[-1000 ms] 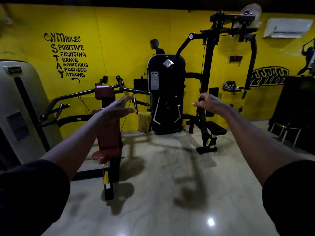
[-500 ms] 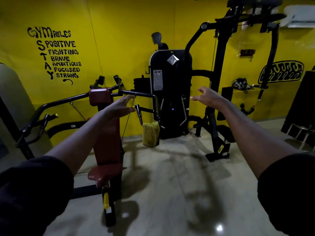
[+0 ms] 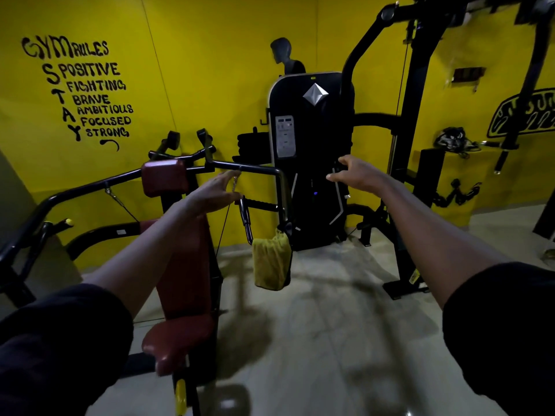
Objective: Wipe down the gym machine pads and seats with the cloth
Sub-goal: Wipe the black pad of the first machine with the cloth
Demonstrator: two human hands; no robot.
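A yellow cloth [image 3: 271,262] hangs from the end of the machine's black handle bar [image 3: 258,171], centre of view. The machine has a dark red seat [image 3: 175,339], a red back pad [image 3: 187,268] and a red head pad [image 3: 163,177]. My left hand [image 3: 214,192] is stretched out over the back pad, fingers apart, holding nothing, just left of the bar. My right hand [image 3: 356,174] reaches forward, open and empty, above and right of the cloth.
A black weight-stack tower [image 3: 309,163] stands behind the cloth against the yellow wall. A tall black cable frame [image 3: 411,163] with a black pad [image 3: 431,172] rises at the right. A grey machine edge [image 3: 12,187] is at far left. Pale tiled floor [image 3: 330,340] lies ahead.
The view has closed in on the red machine and the hanging cloth. Both hands stay outstretched and empty, now nearer the handle bar.
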